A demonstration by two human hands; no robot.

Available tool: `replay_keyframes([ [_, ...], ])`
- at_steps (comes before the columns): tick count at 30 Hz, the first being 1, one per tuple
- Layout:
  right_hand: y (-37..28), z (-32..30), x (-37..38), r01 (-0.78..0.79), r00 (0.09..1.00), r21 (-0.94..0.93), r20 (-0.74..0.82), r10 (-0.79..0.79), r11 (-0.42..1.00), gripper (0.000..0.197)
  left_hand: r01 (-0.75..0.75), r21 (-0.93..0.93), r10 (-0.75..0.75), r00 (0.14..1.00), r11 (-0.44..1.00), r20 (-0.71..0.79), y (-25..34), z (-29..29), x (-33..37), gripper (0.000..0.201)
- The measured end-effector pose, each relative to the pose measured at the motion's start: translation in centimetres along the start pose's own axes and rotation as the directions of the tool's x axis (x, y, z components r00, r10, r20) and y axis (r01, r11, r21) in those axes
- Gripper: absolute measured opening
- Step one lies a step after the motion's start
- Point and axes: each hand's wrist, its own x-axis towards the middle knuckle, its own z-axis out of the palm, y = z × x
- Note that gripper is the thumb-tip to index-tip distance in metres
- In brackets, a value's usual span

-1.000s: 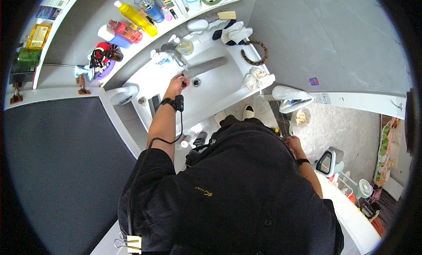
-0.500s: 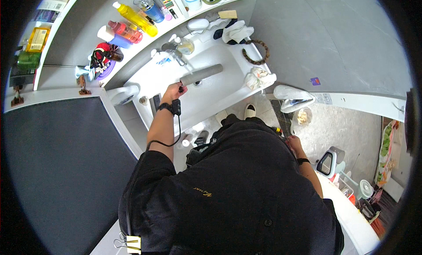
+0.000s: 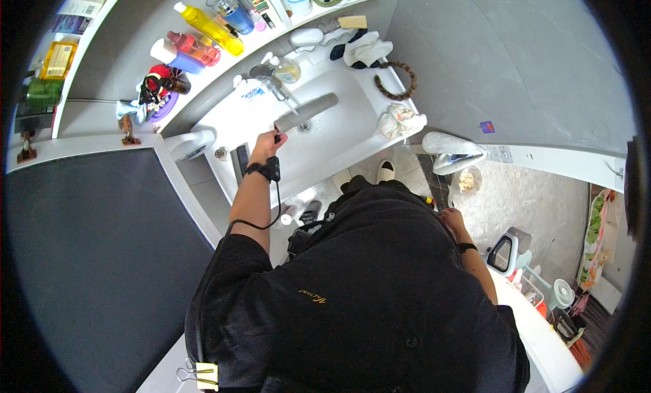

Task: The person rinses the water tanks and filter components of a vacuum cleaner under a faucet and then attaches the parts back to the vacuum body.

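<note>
My left hand [image 3: 269,145] is closed round the near end of a long grey roller [image 3: 310,112], which looks like a soft brush roller. The roller is held tilted over the white sink basin [image 3: 339,145], its far end pointing up and right. Above it is the silver tap [image 3: 271,88], and a thin pale stream, apparently water, runs from it onto the roller. Ripples show round the drain [image 3: 304,126]. Low at my right side, my right hand [image 3: 454,221] has curled fingers, partly hidden by my black shirt; what they hold, if anything, cannot be made out.
Bottles, among them a yellow bottle [image 3: 210,30], stand on the shelf above the sink. A soap pump bottle [image 3: 286,70], white cloth [image 3: 366,50], braided hairband [image 3: 395,81] and crumpled white bundle [image 3: 399,120] lie round the rim. A dark-panelled door [image 3: 102,257] stands at left.
The roller has shifted slightly left and down toward my body, under the tap. A pale stream and ripples at the drain now show. My right hand has stayed in place.
</note>
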Motion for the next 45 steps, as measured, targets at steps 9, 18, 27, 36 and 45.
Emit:
replay_keyframes([
  [9, -1.3, 0.1, -1.4, -0.039, 0.999, 0.026, -0.009, 0.04, 0.999, 0.033, 0.151, -0.2, -0.126, 0.983, 0.968, 0.133, 0.9, -0.4, -1.1, 0.007],
  [18, 0.4, 0.0, 0.3, -0.042, 0.999, 0.043, 0.004, 0.042, 0.998, 0.026, 0.184, -0.085, -0.175, 0.979, 0.979, 0.101, 1.6, -1.2, -3.6, 0.009],
  [27, -0.4, 0.5, 0.4, -0.017, 1.0, -0.052, 0.006, 0.018, 0.998, 0.027, 0.176, -0.195, -0.143, 0.975, 0.965, 0.172, 1.1, -1.5, -4.9, 0.011],
  [36, 0.0, 0.5, 1.9, 0.004, 0.999, 0.018, 0.035, -0.004, 1.0, 0.022, 0.164, -0.23, -0.123, 0.975, 0.959, 0.185, 0.1, -2.1, -4.3, 0.011],
  [45, -1.1, 0.6, 0.6, -0.016, 1.0, 0.019, 0.017, 0.015, 1.0, 0.019, 0.097, -0.174, -0.066, 0.982, 0.98, 0.179, 0.6, -1.7, -4.2, 0.01],
])
